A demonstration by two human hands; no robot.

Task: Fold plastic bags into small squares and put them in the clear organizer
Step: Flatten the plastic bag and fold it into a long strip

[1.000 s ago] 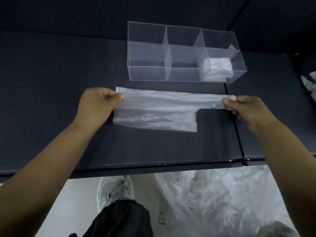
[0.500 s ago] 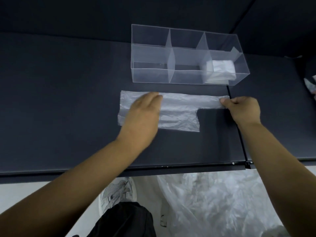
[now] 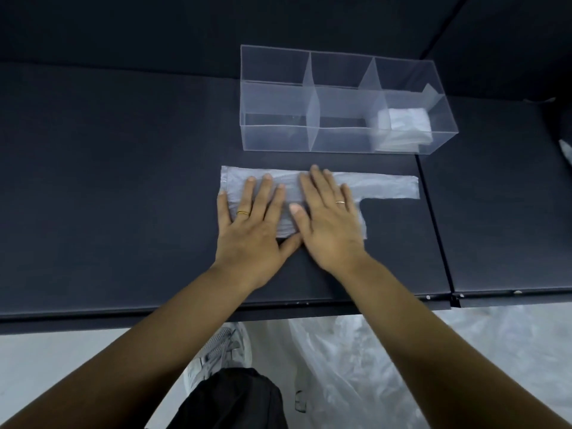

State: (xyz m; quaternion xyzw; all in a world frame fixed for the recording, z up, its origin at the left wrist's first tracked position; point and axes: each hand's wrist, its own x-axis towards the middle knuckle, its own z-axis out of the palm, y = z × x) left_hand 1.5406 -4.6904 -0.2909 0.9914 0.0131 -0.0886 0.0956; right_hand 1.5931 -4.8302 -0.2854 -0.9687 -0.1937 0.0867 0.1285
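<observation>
A thin clear plastic bag [image 3: 387, 187] lies flat on the dark table [image 3: 108, 187], folded lengthwise, its handle strip reaching right. My left hand [image 3: 253, 221] presses flat on the bag's left part, fingers straight and spread. Beside it my right hand [image 3: 328, 218] presses flat on the bag's middle, thumbs nearly touching. Behind the bag stands the clear organizer [image 3: 278, 137] with three compartments in a row. A folded white bag square [image 3: 408, 120] sits in its right compartment; the other two compartments show nothing inside.
The table's front edge [image 3: 216, 311] runs just below my wrists. A seam [image 3: 433, 218] splits the tabletop right of the bag. A heap of loose plastic bags [image 3: 356, 366] lies on the floor beneath. Something white [image 3: 566, 150] peeks in at the right edge.
Both hands let go of the bag's ends and came to its middle. They now lie flat on it side by side. The bag rests fully on the table.
</observation>
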